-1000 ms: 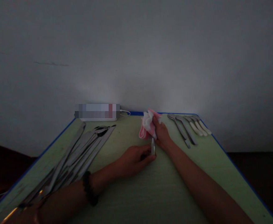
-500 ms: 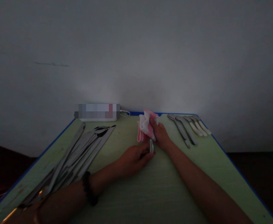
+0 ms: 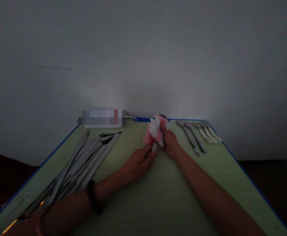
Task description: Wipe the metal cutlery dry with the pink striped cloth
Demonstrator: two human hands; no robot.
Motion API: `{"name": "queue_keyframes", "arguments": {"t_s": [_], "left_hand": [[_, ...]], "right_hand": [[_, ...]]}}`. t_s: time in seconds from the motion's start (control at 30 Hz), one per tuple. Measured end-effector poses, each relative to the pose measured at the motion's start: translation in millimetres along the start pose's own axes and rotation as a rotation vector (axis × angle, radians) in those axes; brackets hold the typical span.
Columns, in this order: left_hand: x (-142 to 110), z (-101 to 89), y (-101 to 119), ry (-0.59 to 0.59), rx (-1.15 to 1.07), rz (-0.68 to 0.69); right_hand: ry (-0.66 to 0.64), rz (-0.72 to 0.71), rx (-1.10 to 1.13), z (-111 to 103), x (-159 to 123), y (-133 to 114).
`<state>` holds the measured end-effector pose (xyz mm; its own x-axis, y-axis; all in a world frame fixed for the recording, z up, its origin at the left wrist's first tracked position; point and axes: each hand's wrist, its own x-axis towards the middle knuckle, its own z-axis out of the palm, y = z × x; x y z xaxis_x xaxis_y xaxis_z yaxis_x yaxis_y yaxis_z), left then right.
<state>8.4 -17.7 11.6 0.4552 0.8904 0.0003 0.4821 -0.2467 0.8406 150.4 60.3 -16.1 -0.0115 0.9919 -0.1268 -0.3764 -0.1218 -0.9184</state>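
Note:
My left hand [image 3: 140, 164] is closed around the pale, shiny handle of a spoon [image 3: 154, 147] over the middle of the table. My right hand [image 3: 170, 141] grips a pink-and-white cloth [image 3: 155, 131], which is bunched around the spoon's middle. Past the cloth's top edge a dark rounded end pokes out; most of the spoon is hidden by cloth and fingers. The two hands are close together, the right one slightly farther from me.
Left of my hands lies a heap of metal cutlery [image 3: 84, 160], partly under my left forearm. At the right, metal spoons [image 3: 189, 134] and several white-handled pieces [image 3: 211, 134] lie in a row. A blurred-out white box [image 3: 103, 126] with a cable stands by the wall on the green table [image 3: 158, 203].
My left hand and the spoon handle have moved slightly away from me and to the left, closer to the cloth. The spoon's dark end now shows above the cloth.

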Motion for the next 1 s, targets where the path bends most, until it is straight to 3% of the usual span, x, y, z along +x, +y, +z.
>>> {"name": "queue_keyframes", "arguments": {"t_s": [0.1, 0.3, 0.43, 0.57, 0.7, 0.87, 1.0], "left_hand": [[-2.6, -1.3, 2.7, -0.037, 0.019, 0.037], [-3.0, -0.7, 2.8, -0.011, 0.101, 0.066], [-1.2, 0.2, 0.8, 0.027, 0.011, 0.008], [-0.5, -0.1, -0.1, 0.041, -0.06, -0.057], [-0.2, -0.7, 1.0, 0.001, 0.002, -0.068], [0.7, -2.5, 1.7, -0.027, 0.034, -0.063], [1.4, -3.6, -1.1, -0.043, 0.035, -0.038]], "right_hand": [[0.12, 0.033, 0.054, 1.1, -0.6, -4.3], [0.219, -0.011, -0.047, 3.0, -4.5, -5.2], [0.248, 0.017, 0.187, 3.9, 2.4, -2.8], [0.121, -0.002, 0.525, 2.5, 8.7, -6.5], [-0.056, 0.048, 0.569, 0.0, 5.2, -11.8], [-0.01, 0.179, 0.481, 1.2, 3.6, -5.8], [-0.015, 0.084, 0.425, 4.0, 8.6, 1.0]]}}
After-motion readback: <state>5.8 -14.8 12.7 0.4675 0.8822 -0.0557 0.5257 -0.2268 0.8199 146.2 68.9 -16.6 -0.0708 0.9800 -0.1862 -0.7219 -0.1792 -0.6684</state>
